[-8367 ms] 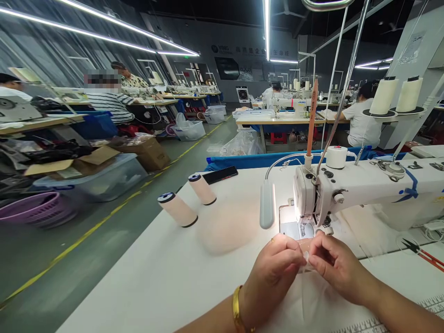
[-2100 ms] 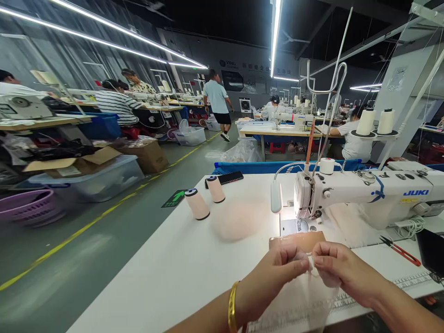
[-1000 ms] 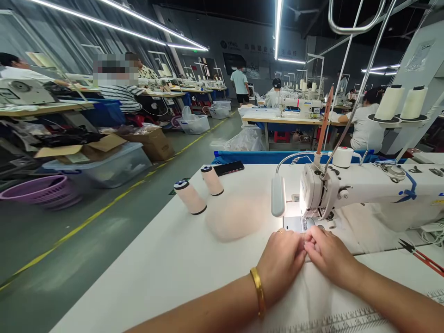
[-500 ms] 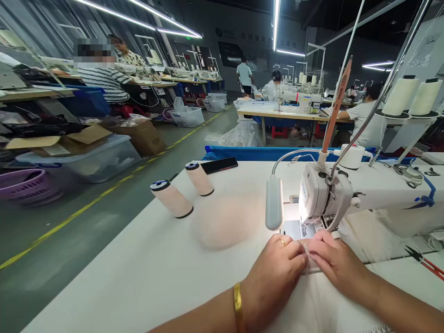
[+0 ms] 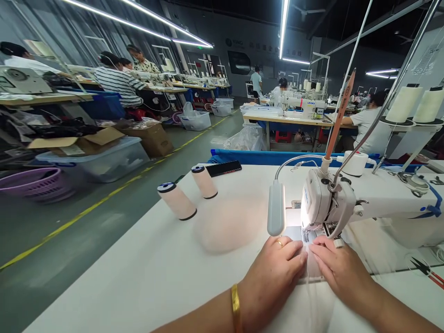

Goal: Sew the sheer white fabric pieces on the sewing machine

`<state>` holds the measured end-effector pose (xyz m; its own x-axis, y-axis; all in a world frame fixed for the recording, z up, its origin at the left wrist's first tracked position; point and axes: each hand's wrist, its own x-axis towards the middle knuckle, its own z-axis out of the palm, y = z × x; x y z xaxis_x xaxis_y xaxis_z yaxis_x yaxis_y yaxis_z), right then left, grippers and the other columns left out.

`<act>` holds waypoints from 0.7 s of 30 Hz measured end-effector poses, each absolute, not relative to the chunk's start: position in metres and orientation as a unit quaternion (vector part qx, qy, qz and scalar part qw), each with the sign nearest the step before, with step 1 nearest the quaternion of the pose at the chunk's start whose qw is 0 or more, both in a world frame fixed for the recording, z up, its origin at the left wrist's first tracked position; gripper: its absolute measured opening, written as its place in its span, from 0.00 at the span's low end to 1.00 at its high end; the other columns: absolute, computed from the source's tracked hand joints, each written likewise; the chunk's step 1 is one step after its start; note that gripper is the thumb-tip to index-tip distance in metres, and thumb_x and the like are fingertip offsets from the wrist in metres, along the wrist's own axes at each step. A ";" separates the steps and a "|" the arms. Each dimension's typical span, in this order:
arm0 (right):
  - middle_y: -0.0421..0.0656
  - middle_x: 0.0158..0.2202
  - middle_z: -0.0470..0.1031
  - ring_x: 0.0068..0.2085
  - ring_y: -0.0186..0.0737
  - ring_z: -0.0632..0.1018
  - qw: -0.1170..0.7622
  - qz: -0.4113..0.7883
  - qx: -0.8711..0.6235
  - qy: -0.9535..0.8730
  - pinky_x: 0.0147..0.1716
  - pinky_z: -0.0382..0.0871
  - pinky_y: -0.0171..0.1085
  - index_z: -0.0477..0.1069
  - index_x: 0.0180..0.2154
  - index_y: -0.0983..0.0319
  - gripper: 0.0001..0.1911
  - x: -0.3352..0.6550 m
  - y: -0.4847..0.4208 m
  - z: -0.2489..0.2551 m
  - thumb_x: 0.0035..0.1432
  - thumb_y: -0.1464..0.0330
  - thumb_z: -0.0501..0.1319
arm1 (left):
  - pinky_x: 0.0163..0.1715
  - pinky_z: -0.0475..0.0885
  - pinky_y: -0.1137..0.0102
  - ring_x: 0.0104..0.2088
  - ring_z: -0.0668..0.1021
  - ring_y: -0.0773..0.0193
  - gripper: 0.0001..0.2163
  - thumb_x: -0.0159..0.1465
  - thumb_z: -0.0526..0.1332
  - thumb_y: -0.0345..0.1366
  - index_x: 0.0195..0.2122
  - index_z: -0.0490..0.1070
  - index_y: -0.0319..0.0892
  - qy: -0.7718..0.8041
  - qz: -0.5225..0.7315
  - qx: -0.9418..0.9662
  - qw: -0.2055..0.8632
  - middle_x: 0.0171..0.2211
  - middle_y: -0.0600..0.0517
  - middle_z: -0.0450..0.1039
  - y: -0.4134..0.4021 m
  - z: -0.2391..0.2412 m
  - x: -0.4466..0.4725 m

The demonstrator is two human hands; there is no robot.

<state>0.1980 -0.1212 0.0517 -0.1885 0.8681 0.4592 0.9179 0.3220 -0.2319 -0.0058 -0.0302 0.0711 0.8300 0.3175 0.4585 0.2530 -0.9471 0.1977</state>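
Just in front of the needle of a white sewing machine (image 5: 314, 196), both my hands work on a thin, sheer, whitish fabric (image 5: 312, 296). My left hand (image 5: 272, 273), with a gold ring and bracelet, has its fingers pressed together on the fabric's left side. On the other side my right hand (image 5: 342, 268) is closed at the fabric's edge by the presser foot. A narrow gap separates the fingertips, and the fabric between them runs down toward me. A grey lamp (image 5: 276, 210) on a bent stem lights the needle area.
A pale sheer piece (image 5: 227, 226) lies on the white table (image 5: 138, 277), near two thread cones (image 5: 178, 202) and a black phone (image 5: 224, 169). Red-handled nippers (image 5: 428, 273) lie at right. An orange pencil (image 5: 342, 113) stands upright on the machine. Beyond are co-workers (image 5: 118, 83) and boxes.
My fingertips have drawn slightly apart, showing more of the fabric and metal plate by the presser foot. The head view has shifted a little, moving the scene right and down.
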 end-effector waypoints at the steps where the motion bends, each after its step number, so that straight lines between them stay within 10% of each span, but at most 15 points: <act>1: 0.49 0.49 0.79 0.38 0.47 0.78 0.254 -0.043 -0.586 -0.768 0.33 0.72 0.42 0.74 0.49 0.57 0.17 0.198 -0.121 0.051 0.69 0.78 0.51 | 0.40 0.72 0.60 0.38 0.76 0.56 0.10 0.73 0.55 0.28 0.42 0.75 0.43 0.151 0.248 0.955 0.063 0.38 0.49 0.77 -0.030 0.071 -0.006; 12: 0.48 0.48 0.79 0.33 0.44 0.78 0.245 0.029 -0.581 -0.775 0.33 0.71 0.42 0.72 0.52 0.56 0.18 0.196 -0.125 0.059 0.71 0.76 0.49 | 0.36 0.68 0.63 0.34 0.70 0.58 0.10 0.67 0.56 0.23 0.36 0.73 0.42 0.158 0.268 0.950 0.020 0.35 0.48 0.73 -0.043 0.075 -0.008; 21: 0.42 0.38 0.78 0.35 0.44 0.79 0.293 0.110 -0.607 -0.730 0.37 0.72 0.42 0.70 0.52 0.54 0.13 0.191 -0.122 0.059 0.73 0.72 0.52 | 0.41 0.71 0.60 0.39 0.74 0.55 0.04 0.69 0.59 0.33 0.43 0.72 0.43 0.248 0.235 0.909 0.241 0.40 0.48 0.75 -0.031 0.078 -0.008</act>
<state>0.1910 -0.1218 0.0589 -0.0906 0.9514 0.2943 0.8222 0.2382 -0.5169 -0.0076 -0.0306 0.0777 0.7671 0.5630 0.3075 0.3368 -0.7614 0.5539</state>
